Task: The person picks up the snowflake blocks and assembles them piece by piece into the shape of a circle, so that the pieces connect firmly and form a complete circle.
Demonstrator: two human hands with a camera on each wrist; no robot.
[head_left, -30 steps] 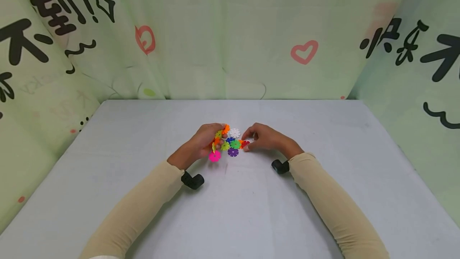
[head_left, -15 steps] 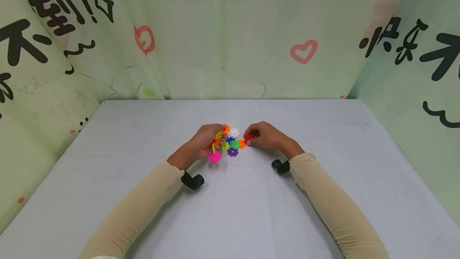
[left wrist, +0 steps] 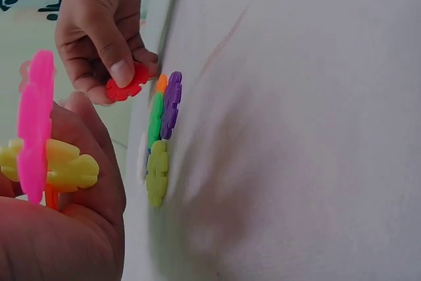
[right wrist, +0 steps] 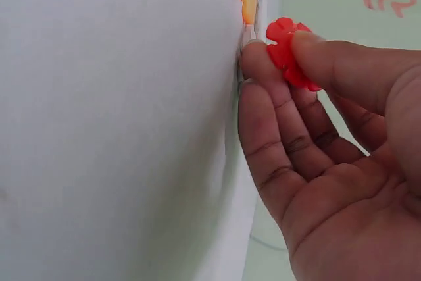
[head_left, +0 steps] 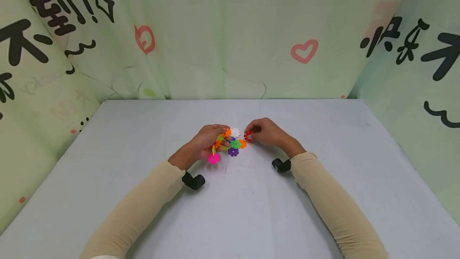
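Observation:
My left hand grips a joined string of notched plastic snowflake discs. An orange disc shows by the fingertips, and a pink disc stands out at the near end. Crossing the pink one in the left wrist view is a yellow disc. Thumb and fingers of my right hand pinch a single red disc, tilted and raised off the table. Between the hands lie loose discs: white, green, purple, orange, plus blue and yellow-green ones partly hidden by my left fingers.
A white cloth covers the table. Green printed curtains enclose its back and both sides. Dark wrist cameras sit on both sleeves, low over the cloth.
The right hand has picked the red disc up from beside the orange one and moved it slightly back, turning it. The left hand has shifted a little right, covering more of the blue and yellow-green discs.

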